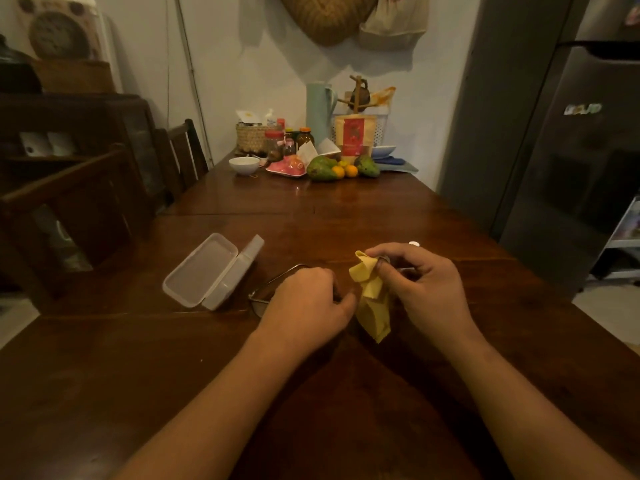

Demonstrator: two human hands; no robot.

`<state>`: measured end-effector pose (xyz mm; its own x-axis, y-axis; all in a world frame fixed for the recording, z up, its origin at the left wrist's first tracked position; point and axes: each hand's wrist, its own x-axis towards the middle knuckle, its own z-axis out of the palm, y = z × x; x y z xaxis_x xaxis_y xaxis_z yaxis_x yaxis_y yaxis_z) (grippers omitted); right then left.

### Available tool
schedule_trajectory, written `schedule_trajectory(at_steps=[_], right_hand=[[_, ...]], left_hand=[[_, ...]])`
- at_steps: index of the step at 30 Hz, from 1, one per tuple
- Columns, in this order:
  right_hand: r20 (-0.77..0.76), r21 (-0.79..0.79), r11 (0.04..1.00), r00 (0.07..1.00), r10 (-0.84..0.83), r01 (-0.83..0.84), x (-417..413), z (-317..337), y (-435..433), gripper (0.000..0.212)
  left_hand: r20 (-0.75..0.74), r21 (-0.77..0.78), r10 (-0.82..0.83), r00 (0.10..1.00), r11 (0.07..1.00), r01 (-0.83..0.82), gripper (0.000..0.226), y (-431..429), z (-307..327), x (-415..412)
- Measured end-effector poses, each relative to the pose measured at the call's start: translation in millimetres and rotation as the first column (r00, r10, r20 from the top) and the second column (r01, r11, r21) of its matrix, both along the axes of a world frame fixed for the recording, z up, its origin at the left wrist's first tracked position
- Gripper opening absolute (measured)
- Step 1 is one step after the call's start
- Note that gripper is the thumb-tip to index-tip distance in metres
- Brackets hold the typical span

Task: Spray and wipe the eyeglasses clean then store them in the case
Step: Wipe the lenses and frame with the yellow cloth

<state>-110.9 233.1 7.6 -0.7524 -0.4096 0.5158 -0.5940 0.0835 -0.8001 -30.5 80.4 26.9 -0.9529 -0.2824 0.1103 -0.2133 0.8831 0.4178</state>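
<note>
Centrally on the table [346, 209], the glasses [259, 303] are gripped by the left hand [304, 303], its fingers curled over the frame, while the cloth [372, 306] is pinched by the right hand [429, 285] between thumb and forefinger, seemingly around a lens that is mostly hidden. At ten o'clock from the left hand the open case [204, 271] is laid, with the spray [251, 249] just beside its two o'clock edge.

Left hand [304, 299] gripping eyeglasses [273, 282], right hand [420, 282] pinching yellow cloth [372, 303], open clear case [204, 271] beside, wooden table [346, 209]
</note>
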Motion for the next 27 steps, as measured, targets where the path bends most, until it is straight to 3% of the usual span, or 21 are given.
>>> schedule_trajectory(at_steps=[7,16,22,27], right_hand=[[-0.011,-0.109,0.993,0.999,-0.047,0.046,4,10,6,0.026],[-0.040,-0.146,0.988,0.998,-0.055,0.048,10,14,7,0.030],[-0.006,-0.191,0.981,0.999,-0.037,0.035,12,10,3,0.034],[0.013,-0.112,0.993,0.999,-0.047,0.048,13,5,-4,0.025]], left_hand=[[0.019,0.071,-0.004,1.000,0.997,0.002,0.012,1,9,5],[-0.225,0.310,0.125,0.966,0.949,-0.051,0.033,-25,14,10],[-0.509,0.345,0.282,0.813,0.932,-0.108,0.029,-43,22,18],[-0.583,0.514,0.405,0.704,0.855,-0.066,0.029,-49,19,18]])
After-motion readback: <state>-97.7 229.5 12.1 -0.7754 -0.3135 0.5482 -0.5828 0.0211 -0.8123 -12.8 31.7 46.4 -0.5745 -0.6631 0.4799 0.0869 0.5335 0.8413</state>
